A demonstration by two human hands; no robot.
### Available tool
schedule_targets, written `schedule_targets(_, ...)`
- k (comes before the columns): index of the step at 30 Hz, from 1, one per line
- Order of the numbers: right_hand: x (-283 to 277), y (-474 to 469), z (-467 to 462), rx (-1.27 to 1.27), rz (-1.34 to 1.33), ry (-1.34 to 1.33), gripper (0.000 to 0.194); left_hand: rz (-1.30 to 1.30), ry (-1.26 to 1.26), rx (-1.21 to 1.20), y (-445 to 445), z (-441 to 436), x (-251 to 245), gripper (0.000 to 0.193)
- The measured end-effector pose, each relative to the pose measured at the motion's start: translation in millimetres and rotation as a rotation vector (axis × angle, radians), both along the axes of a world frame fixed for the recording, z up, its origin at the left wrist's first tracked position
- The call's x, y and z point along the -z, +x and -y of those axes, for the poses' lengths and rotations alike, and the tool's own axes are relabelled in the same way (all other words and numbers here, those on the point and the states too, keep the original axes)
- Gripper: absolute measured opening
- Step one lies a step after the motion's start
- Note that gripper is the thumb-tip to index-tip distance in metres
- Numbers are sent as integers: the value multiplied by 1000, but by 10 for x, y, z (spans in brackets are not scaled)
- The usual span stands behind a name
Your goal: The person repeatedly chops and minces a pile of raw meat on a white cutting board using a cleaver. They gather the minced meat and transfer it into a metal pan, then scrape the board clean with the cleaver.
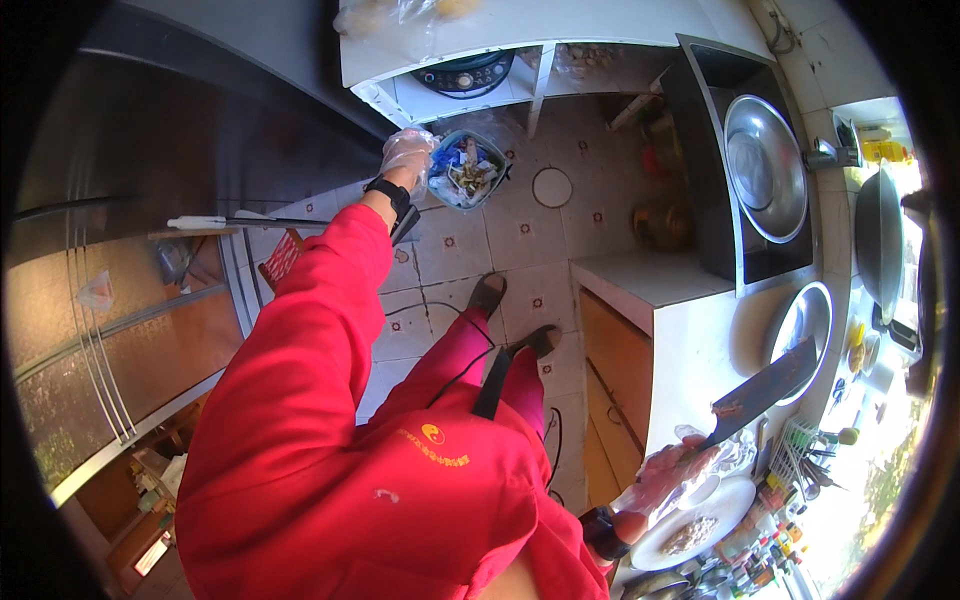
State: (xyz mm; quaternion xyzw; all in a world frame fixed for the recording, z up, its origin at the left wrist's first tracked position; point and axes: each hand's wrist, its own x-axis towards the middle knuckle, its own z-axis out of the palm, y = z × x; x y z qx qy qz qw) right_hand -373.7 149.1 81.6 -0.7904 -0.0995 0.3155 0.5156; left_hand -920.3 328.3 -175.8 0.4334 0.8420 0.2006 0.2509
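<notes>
My left hand [409, 156], in a clear plastic glove, reaches to the edge of a small waste bin [496, 196] on the floor. Whether its fingers hold anything cannot be made out. The bin is filled with plastic scraps and food waste [469, 172]. On the right, my right hand [679, 469], also in a clear glove, grips a cleaver [765, 390]. The broad dark blade points away from me and carries bits of food. Just below that hand, a white plate [739, 499] on the counter bears a heap of chopped, pale food [690, 535].
A metal basin [765, 169] rests over the dark sink [697, 180]; another [817, 315] stands on the counter [690, 337]. Bottles and jars [765, 532] crowd the window side. Dark refrigerator-like doors [150, 142] stand left. A black cable [450, 304] runs near my feet.
</notes>
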Motion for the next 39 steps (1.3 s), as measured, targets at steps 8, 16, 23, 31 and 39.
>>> schedule_targets(8, -137, -342, -146, 79, 76, -25, 42, -463, -198, 456, -34, -99, -78, 30)
schedule_targets(16, -158, -324, -62, -46, 165, -82, 43, 263, 47, 56, 162, 34, -66, 27)
schedule_targets(23, -136, -213, 180, -315, 520, -214, 33, 166, 357, 721, 1121, 570, -331, 56)
schedule_targets(31, 407, 318, 979, -39, -167, 214, 27, 1207, -233, 128, 3102, 990, -661, 32)
schedule_targets(39, 613, 1476, 2923, 346, -343, 387, 40, 962, -183, 960, 4962, 2338, -1434, 34)
